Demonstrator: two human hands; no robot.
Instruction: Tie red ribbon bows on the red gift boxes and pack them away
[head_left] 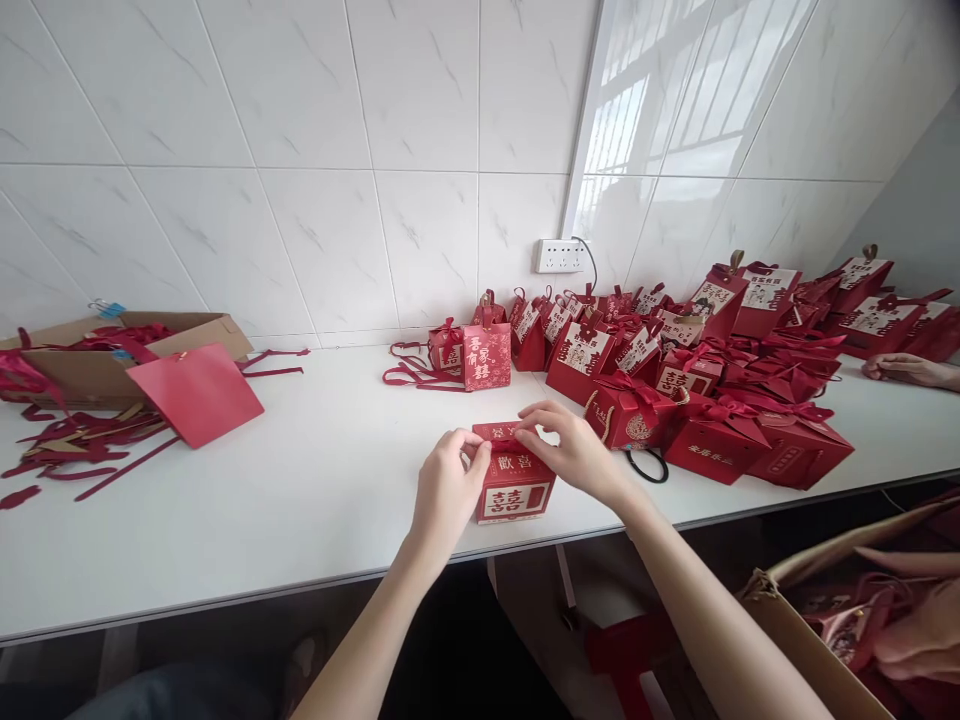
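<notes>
A small red gift box [516, 500] with white panels and Chinese characters stands upright near the front edge of the white table. Across its top runs a dark red ribbon [504, 444]. At the left of the box top, my left hand [448, 480] is closed, thumb and fingers pinching the ribbon. From the right, my right hand [574, 452] pinches the ribbon too, its fingertips resting at the box's upper edge. The exact fold of the ribbon between my fingers is too small to make out.
Many finished-looking red gift boxes [716, 440] crowd the table's right side. At left are a cardboard box [217, 335] of ribbons, loose ribbons [82, 450] and a red card [199, 395]. Another person's hands [911, 370] show at far right, near a carton [806, 660].
</notes>
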